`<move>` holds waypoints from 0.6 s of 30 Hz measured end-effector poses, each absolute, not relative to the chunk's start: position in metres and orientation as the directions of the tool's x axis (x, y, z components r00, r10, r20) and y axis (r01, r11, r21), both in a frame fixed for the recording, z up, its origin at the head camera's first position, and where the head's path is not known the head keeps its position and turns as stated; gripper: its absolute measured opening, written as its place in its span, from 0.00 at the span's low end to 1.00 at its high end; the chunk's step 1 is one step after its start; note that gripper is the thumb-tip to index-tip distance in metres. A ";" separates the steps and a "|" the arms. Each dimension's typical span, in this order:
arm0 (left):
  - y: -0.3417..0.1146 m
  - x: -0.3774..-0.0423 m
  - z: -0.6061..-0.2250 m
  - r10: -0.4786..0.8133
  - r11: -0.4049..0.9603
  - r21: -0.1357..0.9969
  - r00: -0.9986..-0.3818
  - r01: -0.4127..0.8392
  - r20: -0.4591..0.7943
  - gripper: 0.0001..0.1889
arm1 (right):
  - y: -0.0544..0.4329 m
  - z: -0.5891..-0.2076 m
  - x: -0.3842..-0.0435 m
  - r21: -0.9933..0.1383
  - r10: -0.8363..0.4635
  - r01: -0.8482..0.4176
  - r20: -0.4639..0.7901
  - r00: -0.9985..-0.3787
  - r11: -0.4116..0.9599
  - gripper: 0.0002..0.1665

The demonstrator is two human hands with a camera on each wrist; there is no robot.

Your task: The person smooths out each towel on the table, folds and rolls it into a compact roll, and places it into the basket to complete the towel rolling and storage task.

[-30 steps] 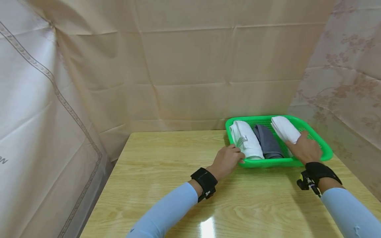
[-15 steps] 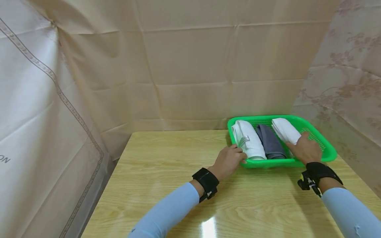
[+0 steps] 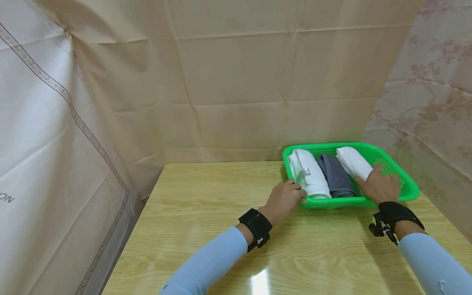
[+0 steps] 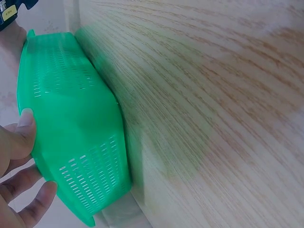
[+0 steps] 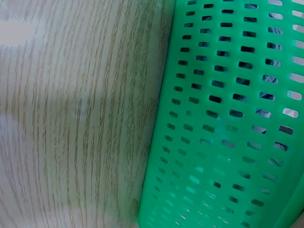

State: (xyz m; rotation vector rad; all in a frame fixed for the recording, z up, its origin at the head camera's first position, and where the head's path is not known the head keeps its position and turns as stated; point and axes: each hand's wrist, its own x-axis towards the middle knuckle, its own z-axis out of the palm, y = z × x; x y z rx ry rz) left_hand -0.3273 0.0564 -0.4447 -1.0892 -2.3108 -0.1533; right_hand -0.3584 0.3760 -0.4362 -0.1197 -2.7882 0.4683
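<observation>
A green plastic basket (image 3: 407,180) with slotted walls stands at the far right of the table. My left hand (image 3: 283,199) grips its near left corner. In the left wrist view the thumb (image 4: 27,124) lies against the outer side of the rim. Inside the basket, side by side, are a rolled white towel (image 3: 311,176) on the left, a dark grey towel (image 3: 335,176) in the middle and a second white towel (image 3: 352,162) on the right. My right hand (image 3: 381,187) reaches over the front rim, its fingers spread at the near end of that right-hand towel.
The wood-grain table (image 3: 206,196) stretches out left of the basket and in front of it. A beige cloth (image 3: 236,90) hangs behind the table, and a flowered cloth (image 3: 435,114) hangs close by the basket's right side.
The right hand's fingers have loosened and spread at the right-hand white towel, which has settled slightly lower in the basket. The left hand keeps its grip on the basket's corner.
</observation>
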 end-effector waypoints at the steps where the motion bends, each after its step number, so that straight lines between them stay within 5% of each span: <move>1: 0.057 -0.327 -0.445 0.674 0.660 -0.140 -0.499 0.738 0.545 0.08 | 0.377 -0.436 -0.359 -0.319 0.124 0.026 0.290 -0.949 0.947 0.47; 18: 0.056 -0.327 -0.444 0.671 0.661 -0.131 -0.503 0.739 0.544 0.09 | 0.382 -0.434 -0.361 -0.347 0.116 0.073 0.104 -0.988 0.935 0.51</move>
